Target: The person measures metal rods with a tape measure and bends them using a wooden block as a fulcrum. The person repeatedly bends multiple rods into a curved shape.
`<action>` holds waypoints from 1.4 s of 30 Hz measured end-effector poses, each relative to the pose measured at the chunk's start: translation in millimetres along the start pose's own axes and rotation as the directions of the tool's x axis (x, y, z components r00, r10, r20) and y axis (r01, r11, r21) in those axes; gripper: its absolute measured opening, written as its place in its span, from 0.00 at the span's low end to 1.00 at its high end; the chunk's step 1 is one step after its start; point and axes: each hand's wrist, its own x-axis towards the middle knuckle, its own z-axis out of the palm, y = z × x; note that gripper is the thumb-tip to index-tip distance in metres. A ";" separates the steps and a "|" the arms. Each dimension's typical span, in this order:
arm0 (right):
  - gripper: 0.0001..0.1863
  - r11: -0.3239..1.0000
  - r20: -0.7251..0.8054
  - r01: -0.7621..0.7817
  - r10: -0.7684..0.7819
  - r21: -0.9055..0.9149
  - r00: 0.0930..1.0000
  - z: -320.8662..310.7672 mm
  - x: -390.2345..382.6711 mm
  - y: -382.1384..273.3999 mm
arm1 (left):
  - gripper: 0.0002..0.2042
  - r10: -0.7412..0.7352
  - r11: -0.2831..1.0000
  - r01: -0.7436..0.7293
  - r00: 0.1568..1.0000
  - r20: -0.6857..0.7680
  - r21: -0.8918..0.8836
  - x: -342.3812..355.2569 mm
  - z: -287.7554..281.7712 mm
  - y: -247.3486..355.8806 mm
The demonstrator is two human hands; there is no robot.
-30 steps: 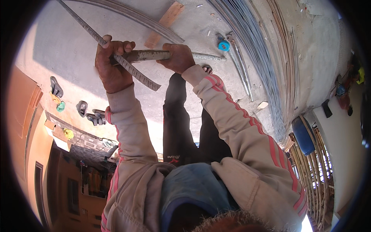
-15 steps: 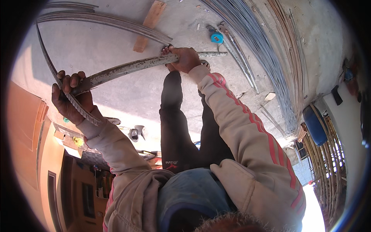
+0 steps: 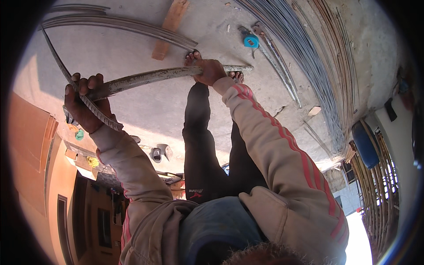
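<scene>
My left hand [image 3: 86, 110] is closed round a ribbed steel rebar [image 3: 58, 62], which slants from the far left down across the palm to a free end by my wrist. Against that same hand rests the left end of a long, worn metal pipe [image 3: 145, 78] with flaking pale paint. Whether the rebar runs inside the pipe is hidden by the fingers. My right hand [image 3: 211, 73] grips the pipe near its other end, in front of my legs. A short length of pipe sticks out to the right of that fist, over my bare feet [image 3: 192, 57].
Bundled rebars [image 3: 119, 23] lie at the far left, across a wooden plank [image 3: 170, 28]. At right stretch long bundles of steel rods [image 3: 300, 62]. A blue tape measure [image 3: 251, 41] sits beside a long-handled metal tool [image 3: 278, 62]. A blue drum [image 3: 365, 145] stands far right.
Both hands have shifted slightly with the pipe, the left one a little to the right. The pipe's right end sits slightly lower and further left. Both grips stay closed.
</scene>
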 end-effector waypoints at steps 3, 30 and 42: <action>0.14 0.999 0.109 -0.038 0.039 -0.015 0.993 -7.9 -4.8 12.2 | 0.15 0.024 0.999 -0.023 1.000 -0.021 0.027 3.7 -0.6 -0.4; 0.19 0.966 0.144 -0.225 0.242 -0.126 0.960 8.0 -78.3 196.0 | 0.25 0.004 0.987 -0.011 0.999 0.044 0.159 37.9 -47.6 -5.7; 0.15 0.102 0.011 -0.504 0.976 0.858 0.216 -104.4 -174.7 492.7 | 0.29 0.086 0.971 -0.091 0.996 0.030 0.219 0.8 -36.1 -5.4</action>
